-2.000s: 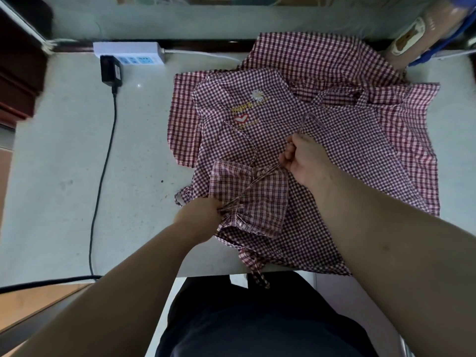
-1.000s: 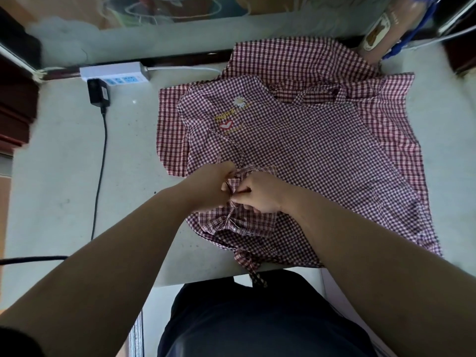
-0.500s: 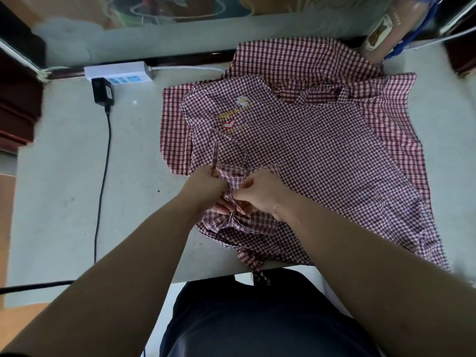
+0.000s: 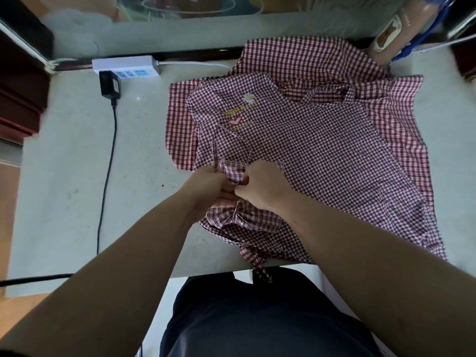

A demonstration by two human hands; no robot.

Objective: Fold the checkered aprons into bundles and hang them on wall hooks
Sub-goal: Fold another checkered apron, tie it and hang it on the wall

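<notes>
Right now both hands meet over the near-left corner of the top apron (image 4: 322, 155), which lies spread on the bench (image 4: 64, 181). The left grip (image 4: 210, 193) and the right grip (image 4: 264, 186) touch each other. Each has its fingers curled tight onto a gathered fold of the checked cloth (image 4: 233, 172), which bunches up between them and just beyond their knuckles. Whether they hold a tie or only the fabric I cannot tell.

Just nearer than the grips, more of the same apron is ruffled into pleats (image 4: 239, 220). Nearer still, a checked strap (image 4: 260, 269) hangs over the bench edge towards the person's dark clothing (image 4: 257, 318).

Beyond the grips a daisy and a red-and-yellow logo (image 4: 239, 112) show on the apron's chest. A redder checked cloth (image 4: 177, 124) lies under the top apron and sticks out past it on the left, the far side and the right.

Well to the left of the grips a black cable (image 4: 109, 171) runs up the bench to a black adapter (image 4: 109, 85), plugged into a white power strip (image 4: 126, 65) at the far edge. Far off to the right stands a brown object with a bear label (image 4: 386, 39).
</notes>
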